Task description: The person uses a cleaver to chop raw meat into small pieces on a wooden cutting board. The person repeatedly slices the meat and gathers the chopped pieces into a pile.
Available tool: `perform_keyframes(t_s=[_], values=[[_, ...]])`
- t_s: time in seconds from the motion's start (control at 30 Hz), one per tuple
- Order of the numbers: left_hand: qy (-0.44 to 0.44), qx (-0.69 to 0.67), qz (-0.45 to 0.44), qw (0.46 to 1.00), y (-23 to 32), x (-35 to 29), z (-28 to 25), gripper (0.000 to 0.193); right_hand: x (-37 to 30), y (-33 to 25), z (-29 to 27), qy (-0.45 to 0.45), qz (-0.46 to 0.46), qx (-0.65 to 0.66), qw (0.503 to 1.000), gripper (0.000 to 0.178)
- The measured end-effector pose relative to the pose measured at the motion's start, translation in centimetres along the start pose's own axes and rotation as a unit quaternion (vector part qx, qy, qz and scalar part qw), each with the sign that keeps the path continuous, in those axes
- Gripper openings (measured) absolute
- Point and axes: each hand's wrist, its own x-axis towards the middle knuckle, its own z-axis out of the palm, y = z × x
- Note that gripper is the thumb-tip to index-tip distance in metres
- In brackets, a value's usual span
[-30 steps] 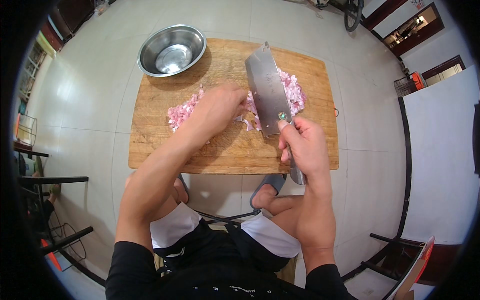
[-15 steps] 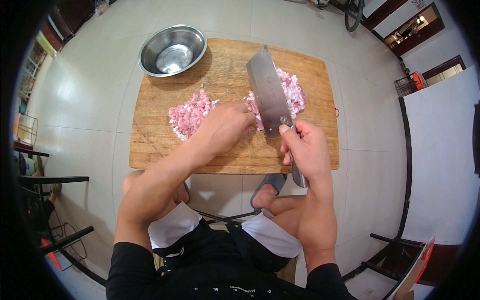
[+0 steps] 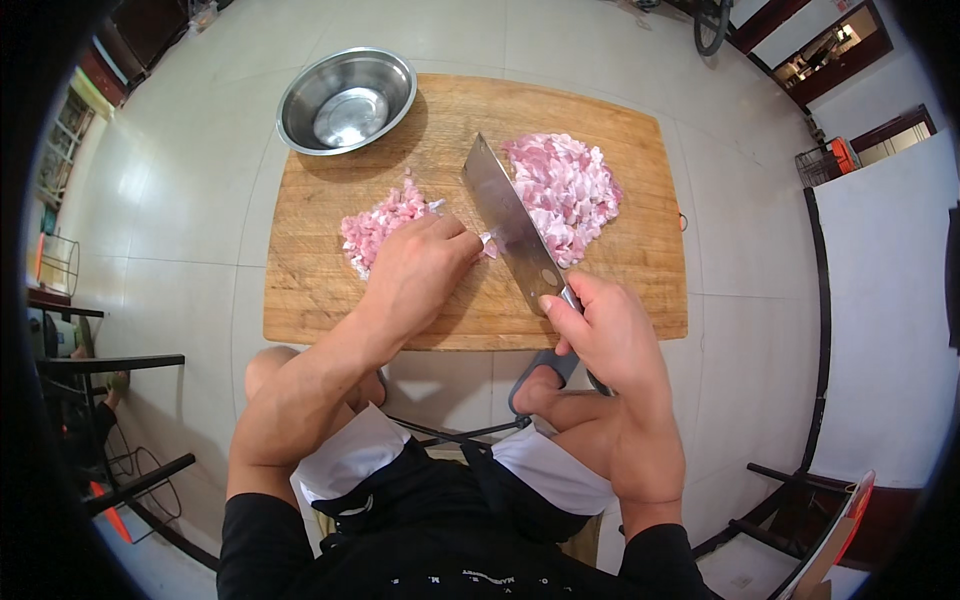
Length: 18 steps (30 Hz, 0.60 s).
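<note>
A wooden cutting board (image 3: 325,310) lies in front of me with two heaps of pale pink raw meat on it. My right hand (image 3: 612,328) is closed round the handle of a wide cleaver (image 3: 508,218), its blade slanting up and left over the board's middle. Right beside the blade, a small piece of meat (image 3: 489,246) sticks out from the fingertips of my left hand (image 3: 420,265), which are pinched together. Left of that hand is a heap of small diced meat (image 3: 378,228), partly covered by it. The larger heap of sliced meat (image 3: 566,190) sits beyond the blade, to the right.
A steel bowl (image 3: 393,110) stands at the board's far left corner, over its edge. Below the board's near edge are my knees and a grey slipper (image 3: 541,372). Dark metal stool legs (image 3: 120,363) reach in at the left, and a white wall (image 3: 890,310) rises at the right.
The cleaver has swung left and nearer to me, off the sliced heap, which now shows in full. My left hand has drawn back left, with a piece of meat at its fingertips.
</note>
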Motion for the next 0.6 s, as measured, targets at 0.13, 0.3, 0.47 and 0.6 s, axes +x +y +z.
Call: perform_keyframes(t_s=[0.13,0.3,0.47,0.6], values=[[0.008,-0.001,0.001,1.000,0.0,0.0,0.5,0.013,0.1,-0.1,0.0,-0.014,0.014,-0.024,1.000,0.028],[-0.013,0.015,0.047,0.999,-0.5,0.6,1.6,0.018,0.4,0.6,0.5,0.002,-0.012,-0.044,0.999,0.030],[-0.009,0.026,0.064,0.998,-0.4,0.2,1.9,0.016,0.8,1.6,1.1,-0.017,-0.035,-0.022,0.999,0.031],[-0.006,0.026,0.066,0.997,-0.4,-0.4,1.6,0.014,0.1,0.7,0.6,-0.019,-0.018,-0.010,1.000,0.030]])
